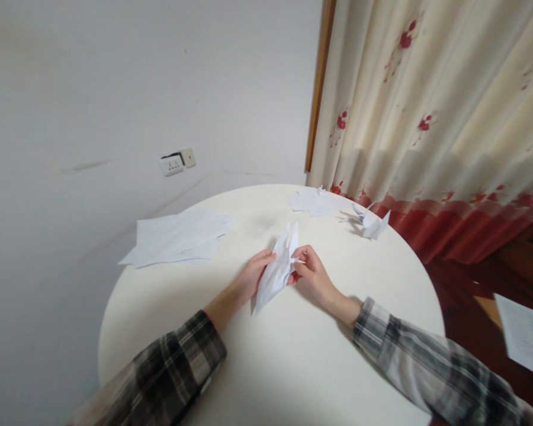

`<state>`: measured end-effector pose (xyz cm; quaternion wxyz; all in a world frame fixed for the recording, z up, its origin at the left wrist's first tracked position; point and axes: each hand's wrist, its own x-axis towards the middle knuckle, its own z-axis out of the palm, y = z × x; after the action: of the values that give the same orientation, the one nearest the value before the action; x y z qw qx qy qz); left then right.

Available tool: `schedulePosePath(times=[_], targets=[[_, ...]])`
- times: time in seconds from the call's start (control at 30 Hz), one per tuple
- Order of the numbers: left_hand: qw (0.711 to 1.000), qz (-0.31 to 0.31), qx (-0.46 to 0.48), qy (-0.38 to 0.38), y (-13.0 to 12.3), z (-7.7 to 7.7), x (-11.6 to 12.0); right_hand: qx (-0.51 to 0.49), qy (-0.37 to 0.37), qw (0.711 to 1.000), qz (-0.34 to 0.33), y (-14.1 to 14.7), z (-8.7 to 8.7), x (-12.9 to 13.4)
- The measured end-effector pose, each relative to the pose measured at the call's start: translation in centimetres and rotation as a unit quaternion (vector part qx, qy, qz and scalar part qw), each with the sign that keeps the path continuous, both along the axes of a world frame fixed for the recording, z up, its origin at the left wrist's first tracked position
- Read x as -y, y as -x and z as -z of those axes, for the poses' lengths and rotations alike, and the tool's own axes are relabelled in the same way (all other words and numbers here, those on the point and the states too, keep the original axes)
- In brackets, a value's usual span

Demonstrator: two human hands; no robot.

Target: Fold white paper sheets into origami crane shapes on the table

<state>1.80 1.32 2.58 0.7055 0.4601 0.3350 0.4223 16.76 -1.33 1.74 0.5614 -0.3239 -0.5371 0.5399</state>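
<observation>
A folded piece of white paper (275,278) is held above the middle of the round table. It is long and narrow, with two points at its far end and one at its near end. My left hand (252,273) grips its left side, the thumb on top. On the right side, the fingers of my right hand (311,272) pinch the paper's edge near the middle. Part of my right fingers is hidden behind the paper.
The white round table (359,373) carries a stack of paper sheets (177,236) at left, flat paper pieces (313,202) at the back and a folded paper figure (373,225) at right. A wall with a socket (172,165) and a curtain (395,118) stand behind. A written sheet (526,334) lies lower right.
</observation>
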Motion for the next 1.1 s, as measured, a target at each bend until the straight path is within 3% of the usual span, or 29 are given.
schedulePosePath(times=[0.1, 0.3, 0.43, 0.73, 1.1], targets=[[1.0, -0.017, -0.009, -0.01, 0.0, -0.2, 0.1, -0.009, -0.005, 1.0, 0.004, 0.0, 0.6, -0.3], [0.999, 0.005, 0.022, -0.03, -0.1, 0.0, 0.1, -0.007, -0.015, 1.0, 0.004, 0.2, 0.8, -0.4], [0.999, -0.007, 0.022, -0.043, -0.1, 0.5, -0.3, -0.007, -0.014, 1.0, 0.003, 0.3, 1.0, -0.4], [0.998, 0.028, 0.0, -0.049, 0.2, 1.7, -0.9, 0.016, -0.018, 1.0, -0.001, 0.2, 1.4, -0.6], [0.998, -0.03, 0.0, -0.054, 0.2, 1.4, -0.9, 0.03, -0.024, 0.998, 0.046, 0.1, 1.3, -0.4]])
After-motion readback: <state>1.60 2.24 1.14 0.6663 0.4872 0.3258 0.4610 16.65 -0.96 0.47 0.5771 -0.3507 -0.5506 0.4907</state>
